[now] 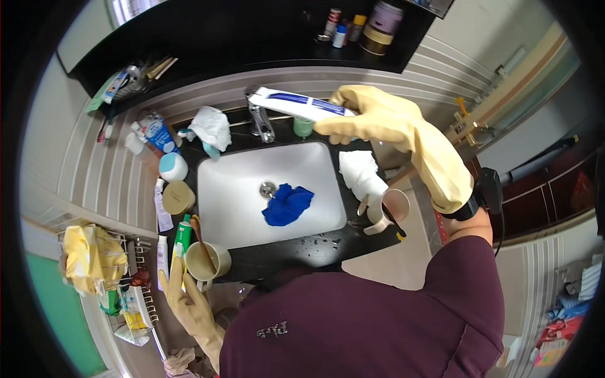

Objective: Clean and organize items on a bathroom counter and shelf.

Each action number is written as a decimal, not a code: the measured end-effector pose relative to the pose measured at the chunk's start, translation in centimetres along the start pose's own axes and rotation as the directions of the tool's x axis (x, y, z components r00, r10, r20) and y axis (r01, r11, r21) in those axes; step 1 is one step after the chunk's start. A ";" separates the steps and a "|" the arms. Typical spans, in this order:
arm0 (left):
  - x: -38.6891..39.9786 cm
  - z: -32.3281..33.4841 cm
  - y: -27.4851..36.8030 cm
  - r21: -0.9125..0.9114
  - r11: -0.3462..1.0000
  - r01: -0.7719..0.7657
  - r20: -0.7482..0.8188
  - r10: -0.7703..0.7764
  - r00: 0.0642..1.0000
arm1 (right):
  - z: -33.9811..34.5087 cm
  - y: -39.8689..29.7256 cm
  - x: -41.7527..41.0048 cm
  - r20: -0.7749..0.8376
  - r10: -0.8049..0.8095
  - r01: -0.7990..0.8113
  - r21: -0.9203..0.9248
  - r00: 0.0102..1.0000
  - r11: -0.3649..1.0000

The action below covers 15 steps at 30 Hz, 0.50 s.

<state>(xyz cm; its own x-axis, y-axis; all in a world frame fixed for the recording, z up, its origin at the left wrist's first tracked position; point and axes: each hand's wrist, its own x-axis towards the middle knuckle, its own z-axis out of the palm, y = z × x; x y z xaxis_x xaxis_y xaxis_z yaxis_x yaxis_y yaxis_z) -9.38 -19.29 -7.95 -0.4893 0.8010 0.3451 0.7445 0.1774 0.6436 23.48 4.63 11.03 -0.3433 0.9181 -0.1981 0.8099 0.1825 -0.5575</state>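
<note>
My right hand [373, 115], in a cream rubber glove, grips a white and blue tube [302, 105] above the back edge of the sink, in front of the faucet [261, 124]. My left hand [186, 297], gloved alike, is at the lower left beside a green and yellow tube [183, 236] and a mug [222, 261] with a brown-handled brush; whether its fingers touch the tube I cannot tell. In the white sink [227, 222] a crumpled blue cloth [289, 204] lies by the drain. A green cup [303, 127] stands behind the basin, partly under the right hand.
Bottles, tubes and a round-lidded jar [178, 197] line the left of the black counter [283, 253]. White cloth or paper [361, 172] and a pink cup [396, 206] are at its right. A black shelf [264, 42] holding containers hangs above. A wire rack [125, 283] stands left.
</note>
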 end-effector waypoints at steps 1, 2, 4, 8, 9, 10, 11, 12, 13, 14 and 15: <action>-0.1 0.1 0.1 -0.005 1.000 -0.006 0.015 0.007 1.000 | 0.0 -0.9 -0.8 0.009 0.016 -0.017 0.029 1.000 0.999; -0.2 0.2 0.3 -0.040 0.999 0.009 0.025 -0.008 1.000 | 0.2 -1.0 -1.3 0.012 0.010 -0.010 0.054 1.000 0.998; -0.1 0.1 1.1 -0.039 0.999 -0.008 0.032 0.009 0.999 | 0.8 -1.3 -2.0 0.014 0.005 -0.006 0.085 1.000 0.996; 0.9 0.4 2.8 -0.120 0.981 -0.151 0.086 0.162 0.983 | 2.3 -1.2 -2.9 0.136 0.022 -0.040 0.131 0.991 0.991; 1.0 0.6 3.3 -0.173 0.970 -0.168 0.114 0.189 0.975 | 2.7 -1.1 -3.3 0.181 0.037 -0.057 0.110 0.983 0.992; 1.1 0.8 3.8 -0.227 0.957 -0.182 0.140 0.218 0.966 | 3.9 0.0 -3.3 0.114 -0.013 0.010 0.021 0.993 1.000; 1.1 1.0 4.4 -0.228 0.955 -0.191 0.141 0.226 0.964 | 4.9 0.5 -3.4 0.128 -0.022 0.022 0.006 0.991 1.000; 1.1 1.2 5.2 -0.257 0.944 -0.205 0.154 0.250 0.956 | 5.2 0.4 -4.0 0.167 0.008 -0.005 -0.015 0.986 1.000; 1.3 1.4 5.6 -0.286 0.933 -0.219 0.163 0.272 0.948 | 5.4 0.3 -4.4 0.204 0.036 -0.029 -0.039 0.978 0.999; 1.5 1.7 5.7 -0.288 0.930 -0.227 0.159 0.281 0.947 | 5.5 0.4 -4.8 0.203 0.056 -0.039 -0.086 0.978 0.996; 1.6 1.7 5.9 -0.296 0.929 -0.225 0.172 0.283 0.944 | 5.4 0.8 -5.3 0.189 0.048 -0.035 -0.073 0.981 0.997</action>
<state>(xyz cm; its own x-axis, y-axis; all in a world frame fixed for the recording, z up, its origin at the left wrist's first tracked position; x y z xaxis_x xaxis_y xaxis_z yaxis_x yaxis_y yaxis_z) -5.01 -15.94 -4.79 -0.1731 0.9042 0.3904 0.6669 -0.1841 0.7221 23.41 -1.99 7.31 -0.3874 0.8427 -0.3738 0.8542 0.1755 -0.4895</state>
